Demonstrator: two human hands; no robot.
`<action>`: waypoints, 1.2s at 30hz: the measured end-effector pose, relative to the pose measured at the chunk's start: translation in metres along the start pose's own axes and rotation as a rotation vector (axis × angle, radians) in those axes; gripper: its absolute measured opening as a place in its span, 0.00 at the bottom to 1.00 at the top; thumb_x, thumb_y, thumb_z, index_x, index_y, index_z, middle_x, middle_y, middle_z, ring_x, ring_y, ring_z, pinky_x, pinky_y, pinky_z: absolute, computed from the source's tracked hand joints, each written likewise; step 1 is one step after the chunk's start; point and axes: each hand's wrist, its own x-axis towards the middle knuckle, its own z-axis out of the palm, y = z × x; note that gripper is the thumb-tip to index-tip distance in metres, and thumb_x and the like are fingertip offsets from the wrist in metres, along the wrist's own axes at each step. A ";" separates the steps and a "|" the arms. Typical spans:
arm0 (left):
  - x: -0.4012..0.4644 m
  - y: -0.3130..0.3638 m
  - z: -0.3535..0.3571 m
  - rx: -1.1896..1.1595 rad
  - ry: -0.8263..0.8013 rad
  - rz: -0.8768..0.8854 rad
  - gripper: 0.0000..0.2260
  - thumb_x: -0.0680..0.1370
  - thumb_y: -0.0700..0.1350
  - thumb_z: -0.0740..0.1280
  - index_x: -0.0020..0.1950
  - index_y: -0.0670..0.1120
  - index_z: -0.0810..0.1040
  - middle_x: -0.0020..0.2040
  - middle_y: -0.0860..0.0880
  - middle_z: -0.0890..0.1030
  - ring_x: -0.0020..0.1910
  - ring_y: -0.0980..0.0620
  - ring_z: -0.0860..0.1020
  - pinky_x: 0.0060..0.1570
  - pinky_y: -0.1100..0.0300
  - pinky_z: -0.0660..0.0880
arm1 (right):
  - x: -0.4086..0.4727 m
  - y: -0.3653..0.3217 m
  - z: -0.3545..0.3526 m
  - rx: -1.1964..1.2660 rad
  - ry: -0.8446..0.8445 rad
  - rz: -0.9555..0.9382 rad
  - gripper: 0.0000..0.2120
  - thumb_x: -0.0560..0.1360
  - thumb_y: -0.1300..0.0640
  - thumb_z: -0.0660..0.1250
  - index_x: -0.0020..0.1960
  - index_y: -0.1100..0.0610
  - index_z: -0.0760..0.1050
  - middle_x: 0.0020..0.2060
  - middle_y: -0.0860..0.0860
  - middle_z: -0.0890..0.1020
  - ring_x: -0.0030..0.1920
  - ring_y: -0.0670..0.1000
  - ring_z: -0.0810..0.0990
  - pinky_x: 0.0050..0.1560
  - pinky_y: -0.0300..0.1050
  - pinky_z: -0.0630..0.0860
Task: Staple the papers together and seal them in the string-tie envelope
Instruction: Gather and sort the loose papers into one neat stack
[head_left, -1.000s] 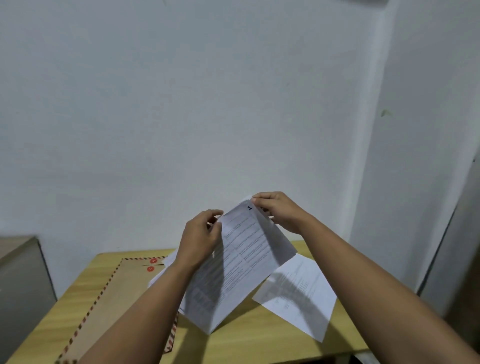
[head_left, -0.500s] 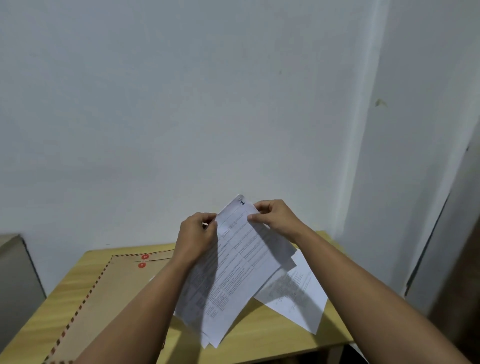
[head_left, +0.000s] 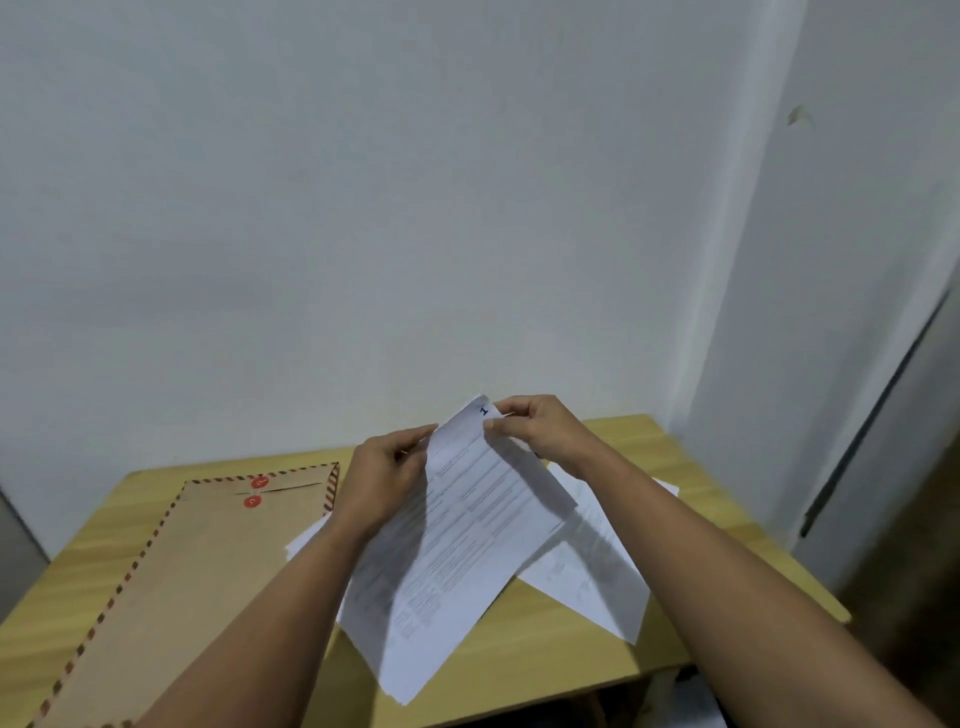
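Observation:
I hold a small stack of printed white papers (head_left: 467, 540) tilted above the wooden table (head_left: 519, 670). My left hand (head_left: 382, 478) pinches the stack's upper left edge. At the top corner, beside a handwritten mark, my right hand (head_left: 540, 431) grips the same sheets. A brown string-tie envelope (head_left: 187, 566) with red-striped edges and two red button discs lies flat on the table's left side, partly under my left forearm. Another white sheet (head_left: 592, 582) lies on the table under my right forearm. No stapler is visible.
A white wall rises directly behind the table. A wall corner and a dark vertical frame (head_left: 852, 457) stand at the right. A grey surface (head_left: 15, 551) shows at the far left edge. The table's front right edge drops off near my right forearm.
The papers shifted slightly in my hands and the sheets look more squared together. The view tilted, showing more of the envelope and table.

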 end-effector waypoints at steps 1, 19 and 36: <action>0.001 -0.004 0.003 0.000 0.009 -0.015 0.16 0.80 0.37 0.67 0.63 0.54 0.84 0.53 0.59 0.86 0.50 0.69 0.81 0.51 0.67 0.77 | 0.003 0.008 0.000 -0.032 0.021 -0.001 0.07 0.79 0.61 0.72 0.54 0.63 0.86 0.36 0.45 0.86 0.33 0.39 0.81 0.33 0.29 0.73; 0.024 -0.104 0.051 0.101 -0.021 -0.091 0.18 0.80 0.36 0.66 0.64 0.53 0.84 0.50 0.58 0.84 0.50 0.60 0.80 0.53 0.59 0.77 | 0.047 0.124 -0.094 -0.997 0.040 0.562 0.36 0.74 0.51 0.69 0.79 0.45 0.62 0.73 0.49 0.72 0.75 0.58 0.70 0.71 0.60 0.68; 0.028 -0.130 0.057 0.009 -0.078 -0.179 0.17 0.80 0.33 0.62 0.57 0.52 0.83 0.50 0.57 0.85 0.51 0.61 0.81 0.48 0.65 0.74 | 0.082 0.154 -0.115 -0.759 0.215 0.547 0.24 0.66 0.63 0.77 0.60 0.51 0.78 0.58 0.47 0.78 0.60 0.55 0.79 0.63 0.54 0.78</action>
